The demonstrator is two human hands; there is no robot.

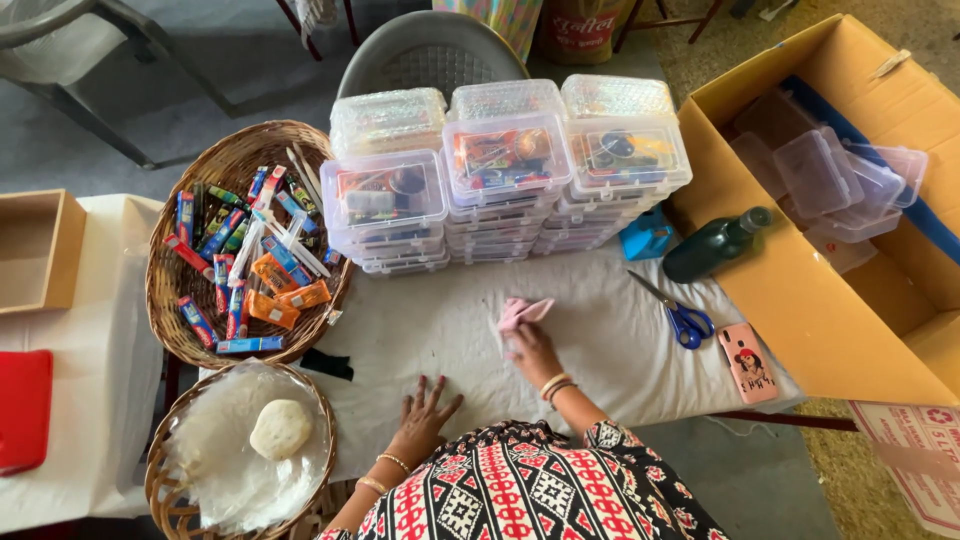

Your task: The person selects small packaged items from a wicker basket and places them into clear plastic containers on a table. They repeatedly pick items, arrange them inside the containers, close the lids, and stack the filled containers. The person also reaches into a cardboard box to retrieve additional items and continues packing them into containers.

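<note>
Head view, looking straight down: the right hand [532,345] is pinching a small pink cloth [520,313] and pressing it onto the white cover of the desk [590,330], about the middle of the near half. Fingers closed on the cloth, so the grip looks firm enough to rub with. The left hand [425,412] lies flat and empty near the front edge, fingers spread wide, likely bracing the person's lean and pinning the cover so it doesn't drag.

Along the far edge stand stacks of clear plastic boxes [505,170], filled with small colourful items, packed tight in rows and kept back from the bare patch under the cloth. At the left edge sits a wicker basket [240,160] heaped with small packets and tubes. Near the front left corner, a second basket [165,500] lined with clear film holds one pale round lump [280,428].

To the right of the cloth, blue-handled scissors [680,315] lie blades closed, a dark green bottle [712,245] rests on its side, and a phone in a pink case [748,362] sits at the right edge. Just beyond, an open cardboard carton [800,300] holds empty clear boxes.
</note>
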